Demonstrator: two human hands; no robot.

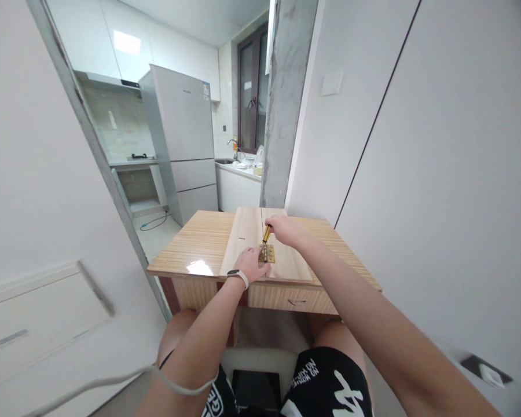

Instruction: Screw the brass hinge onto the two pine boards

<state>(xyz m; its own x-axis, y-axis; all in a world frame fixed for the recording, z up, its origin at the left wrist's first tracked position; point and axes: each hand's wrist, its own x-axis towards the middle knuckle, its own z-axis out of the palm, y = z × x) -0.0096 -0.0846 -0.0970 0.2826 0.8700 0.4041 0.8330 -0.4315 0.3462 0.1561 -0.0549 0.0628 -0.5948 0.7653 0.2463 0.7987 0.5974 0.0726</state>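
Two pale wooden boards [248, 223] lie side by side on a small desk, with a dark seam between them. Across that seam sits a brass-coloured hinge [269, 253]. My right hand [285, 229] is closed round the handle of a yellow-and-black screwdriver [266, 233], which is tilted with its lower end at the hinge. Low on the left, my left hand [250, 264] holds the hinge, fingers at its left side and thumb near its bottom edge. Those fingers cover part of the left leaf. Whether a screw is under the tip is too small to tell.
The boards rest on a glossy wood-grain desk [191, 243] with a drawer [295, 301] in front of my knees. White wall panels stand close on both sides. A grey cable [113, 379] crosses my left forearm. Beyond the doorway is a fridge [182, 121].
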